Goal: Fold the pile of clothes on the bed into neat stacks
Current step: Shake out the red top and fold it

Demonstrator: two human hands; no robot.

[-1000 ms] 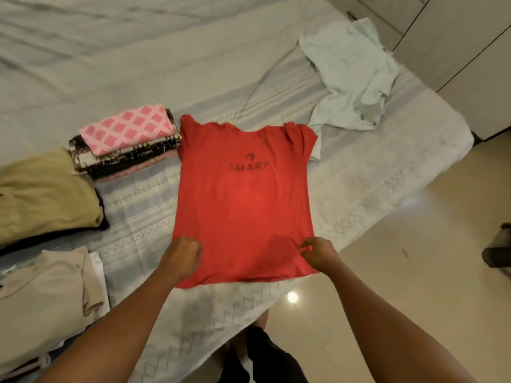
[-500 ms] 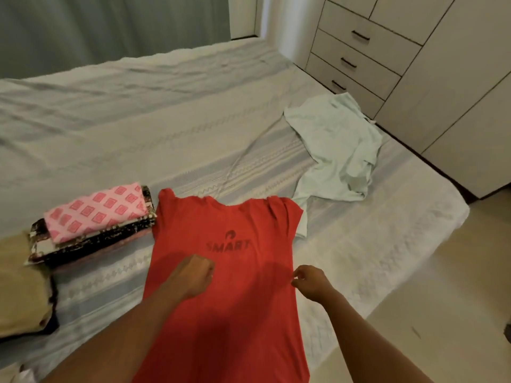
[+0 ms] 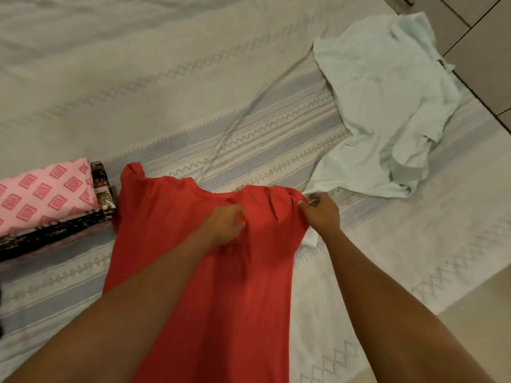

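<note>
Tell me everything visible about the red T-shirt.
The red T-shirt is soft-looking knit, lying flat lengthwise on the bed, collar away from the person, hem out of frame. The left hand grips its chest fabric; the right hand pinches the pleated shoulder edge. The other sleeve lies beside a folded stack.

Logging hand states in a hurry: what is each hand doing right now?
Left hand: fingers curled, gripping the red short-sleeved T-shirt at its chest.
Right hand: pinching the same T-shirt's shoulder edge.
</note>
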